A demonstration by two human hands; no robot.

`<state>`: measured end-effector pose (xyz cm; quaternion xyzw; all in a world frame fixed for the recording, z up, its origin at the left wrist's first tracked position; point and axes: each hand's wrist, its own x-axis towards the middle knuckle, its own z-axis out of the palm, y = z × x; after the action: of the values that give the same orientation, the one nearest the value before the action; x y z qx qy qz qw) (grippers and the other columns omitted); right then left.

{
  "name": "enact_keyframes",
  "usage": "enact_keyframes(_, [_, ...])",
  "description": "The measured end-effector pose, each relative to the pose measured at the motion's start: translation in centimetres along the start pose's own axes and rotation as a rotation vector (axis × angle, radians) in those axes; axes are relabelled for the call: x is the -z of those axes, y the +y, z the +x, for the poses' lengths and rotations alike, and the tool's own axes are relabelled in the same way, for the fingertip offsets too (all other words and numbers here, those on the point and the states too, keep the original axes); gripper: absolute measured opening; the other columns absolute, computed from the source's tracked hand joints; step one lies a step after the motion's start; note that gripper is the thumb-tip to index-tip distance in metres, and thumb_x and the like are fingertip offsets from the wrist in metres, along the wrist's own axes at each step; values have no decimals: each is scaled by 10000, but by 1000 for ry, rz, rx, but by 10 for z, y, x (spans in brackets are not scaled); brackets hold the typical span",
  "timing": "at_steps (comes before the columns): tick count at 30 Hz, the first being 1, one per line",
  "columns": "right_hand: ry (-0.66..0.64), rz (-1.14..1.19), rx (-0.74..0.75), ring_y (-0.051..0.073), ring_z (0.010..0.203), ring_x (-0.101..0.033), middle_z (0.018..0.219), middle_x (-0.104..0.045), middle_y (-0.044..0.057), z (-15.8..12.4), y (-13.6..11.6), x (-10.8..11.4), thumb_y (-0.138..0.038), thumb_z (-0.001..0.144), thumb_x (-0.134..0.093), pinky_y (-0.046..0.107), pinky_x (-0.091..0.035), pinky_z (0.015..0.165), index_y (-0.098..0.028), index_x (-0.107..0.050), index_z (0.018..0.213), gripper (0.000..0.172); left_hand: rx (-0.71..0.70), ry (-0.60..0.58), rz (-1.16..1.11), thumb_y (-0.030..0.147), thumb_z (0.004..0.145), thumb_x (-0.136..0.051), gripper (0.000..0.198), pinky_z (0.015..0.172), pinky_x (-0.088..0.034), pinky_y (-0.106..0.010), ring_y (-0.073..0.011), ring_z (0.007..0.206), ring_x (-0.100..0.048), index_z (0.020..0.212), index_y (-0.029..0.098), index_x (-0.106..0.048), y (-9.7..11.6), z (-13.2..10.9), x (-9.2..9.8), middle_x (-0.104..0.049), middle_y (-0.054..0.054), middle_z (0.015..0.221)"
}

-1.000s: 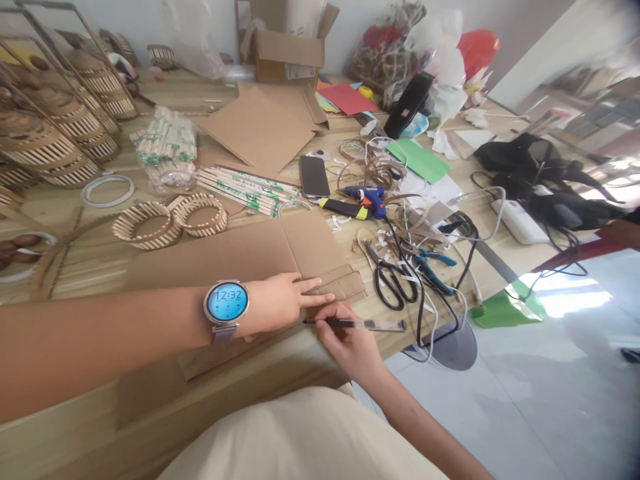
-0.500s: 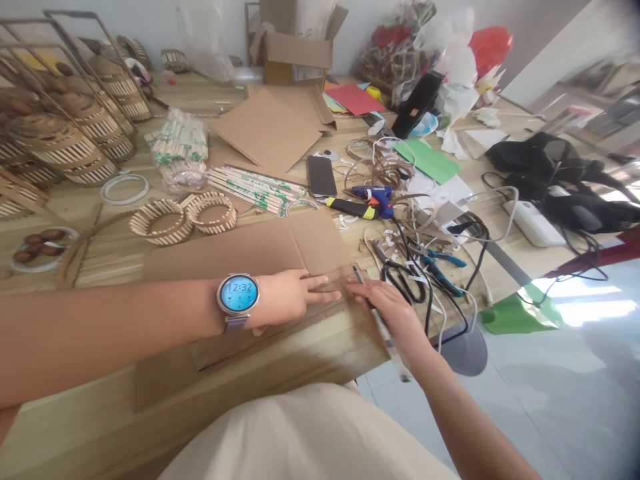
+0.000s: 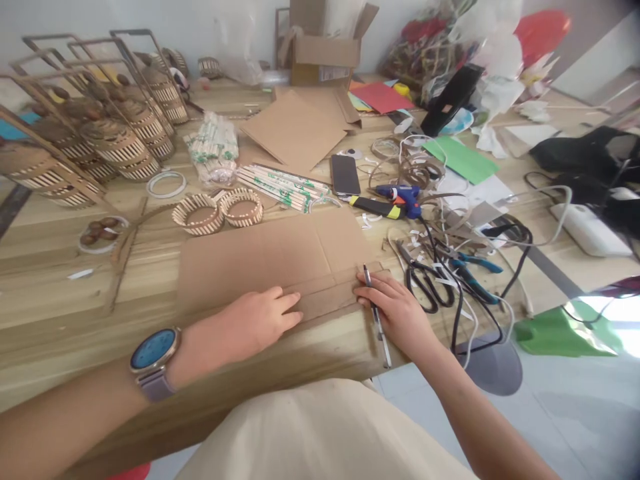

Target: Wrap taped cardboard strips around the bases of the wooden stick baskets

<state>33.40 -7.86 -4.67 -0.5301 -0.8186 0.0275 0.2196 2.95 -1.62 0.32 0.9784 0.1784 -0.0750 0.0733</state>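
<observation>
Near the table's front edge lies a brown cardboard sheet [image 3: 250, 257], with a narrow cardboard strip [image 3: 327, 299] along its front. My left hand [image 3: 263, 320] rests on the strip's left part, fingers stretched out and thumb hidden. At the strip's right end, my right hand [image 3: 393, 308] touches the cardboard with its fingertips. A slim pen [image 3: 379, 328] is held between the fingers of this hand, its dark end pointing away from me and its clear end toward me.
Right of my right hand lie black-handled scissors [image 3: 425, 283], blue pliers [image 3: 475, 283] and tangled cables. Beyond the sheet are a utility knife [image 3: 376, 207], a glue gun [image 3: 403, 197], a phone [image 3: 345, 175] and two stick rings [image 3: 199, 215]. Several wooden lanterns [image 3: 120, 147] stand at left.
My left hand has slid left along the cardboard, away from my right hand. My right hand stays at the strip's right end with the pen. The view has shifted left.
</observation>
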Motion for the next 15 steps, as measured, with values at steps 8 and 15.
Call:
enact_keyframes(8, [-13, -49, 18, 280, 1158, -628, 1238, -707, 93, 0, 0, 0, -192, 971, -508, 460, -545, 927, -210, -700, 1038, 204, -53, 30, 19, 174, 930, -585, 248, 738, -449, -307, -219, 1004, -581, 1154, 228, -678, -3, 2, -1, -617, -90, 1349])
enact_keyframes(15, [-4, -49, 35, 274, 1153, -631, 1232, -709, 96, 1, 0, 1, -189, 972, -505, 452, -548, 935, -204, -700, 1031, 205, -57, 15, 57, 182, 956, -539, 302, 667, -449, -302, -216, 985, -583, 1236, 243, -634, -9, 0, -8, -576, -83, 1406])
